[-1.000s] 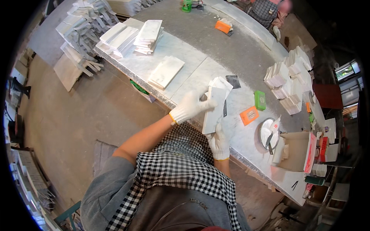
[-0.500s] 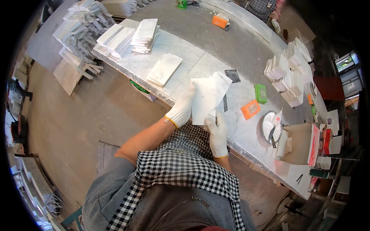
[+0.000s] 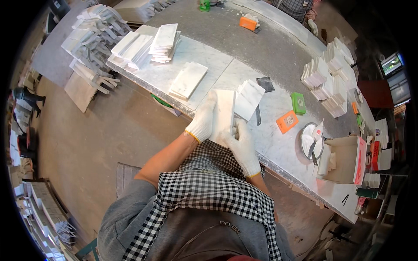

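A white marble-like tile [image 3: 224,111] is held up, tilted, between both hands over the table's near edge. My left hand [image 3: 203,117], in a white knit glove, grips its left long side. At its lower right, the fingers of my gloved right hand [image 3: 242,145] are closed on the tile's edge. Just beyond the held piece, several similar tiles [image 3: 251,99] lie stacked on the table. A dark flat strip [image 3: 258,115] and a black square piece [image 3: 265,84] lie next to that stack. Farther left rests a small pile of tiles [image 3: 188,80].
An orange box [image 3: 287,122], a green box [image 3: 298,103] and a round bowl of white paste [image 3: 310,140] with a putty knife stand to the right. Beyond them is an open carton [image 3: 342,158]. Tile stacks [image 3: 164,41] occupy the far left. Another person's gloved hand [image 3: 312,27] shows at the back.
The held tile has turned from facing me broadly to a narrower, edge-on slant. My right hand has shifted slightly left along its lower edge, uncovering more of the stack behind.
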Available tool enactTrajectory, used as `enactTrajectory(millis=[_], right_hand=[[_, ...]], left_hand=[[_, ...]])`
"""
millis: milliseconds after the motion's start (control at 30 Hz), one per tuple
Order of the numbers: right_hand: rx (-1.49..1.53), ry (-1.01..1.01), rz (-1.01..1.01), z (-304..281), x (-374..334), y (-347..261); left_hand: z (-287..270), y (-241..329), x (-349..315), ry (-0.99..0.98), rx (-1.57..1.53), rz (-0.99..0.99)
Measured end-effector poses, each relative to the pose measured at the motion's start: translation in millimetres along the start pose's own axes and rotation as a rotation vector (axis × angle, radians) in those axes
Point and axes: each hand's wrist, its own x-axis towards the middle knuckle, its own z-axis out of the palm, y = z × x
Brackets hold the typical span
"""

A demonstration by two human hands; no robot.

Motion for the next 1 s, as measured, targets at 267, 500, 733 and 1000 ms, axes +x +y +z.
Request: enactTrajectory(millis=[267, 500, 733, 1000], right_hand=[[0.26, 0.046, -0.068, -25.4, 31.0, 2.6], [0.529, 0.062, -0.042, -35.6, 26.1, 37.6], [0.432, 0.197, -0.118, -34.6, 27.4, 34.5], [0.089, 0.228, -0.143, -23.6, 21.8, 0.8]], left_hand=[[5.5, 10.1, -23.3, -0.167, 0.772, 0.132], [8.5, 23.5, -33.0, -0.485, 0.886, 0.159], [22.6, 13.3, -47.9, -0.336, 1.314, 0.363], [22.3, 1.6, -49.6, -0.22, 1.678, 0.563]])
